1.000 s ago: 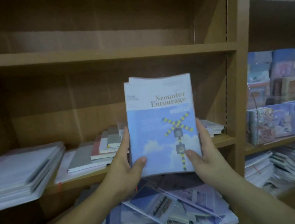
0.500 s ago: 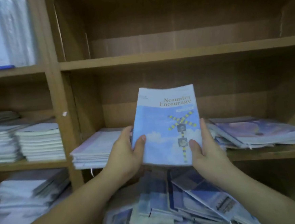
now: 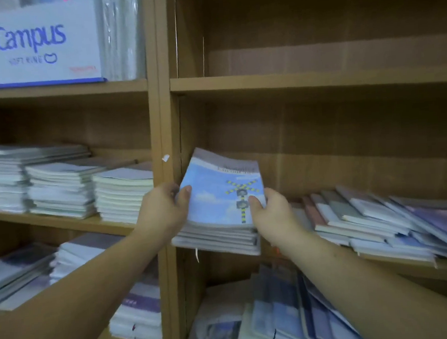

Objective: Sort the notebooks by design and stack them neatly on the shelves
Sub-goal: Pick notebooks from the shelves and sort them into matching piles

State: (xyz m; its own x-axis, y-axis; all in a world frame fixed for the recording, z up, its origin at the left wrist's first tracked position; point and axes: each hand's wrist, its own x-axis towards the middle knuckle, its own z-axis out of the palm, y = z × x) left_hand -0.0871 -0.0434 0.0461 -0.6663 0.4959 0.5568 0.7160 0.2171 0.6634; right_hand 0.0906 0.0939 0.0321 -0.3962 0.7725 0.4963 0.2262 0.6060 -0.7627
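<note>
Head view: slanted notebooks point(image 3: 381, 218) crowd the shelf point(image 3: 317, 80) rightward; left hand point(image 3: 164, 208) and right hand point(image 3: 270, 215) pinch blue notebook point(image 3: 216, 196) atop stack point(image 3: 217, 236).

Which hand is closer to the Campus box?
Left. The left hand is below and right of the Campus box; the right hand is farther right.

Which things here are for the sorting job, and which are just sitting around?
For the job:
- blue notebooks, held by left hand and right hand
- stack underneath
- messy notebooks on the shelf

Just sitting around:
- Campus box
- tidy stacks next door
</note>
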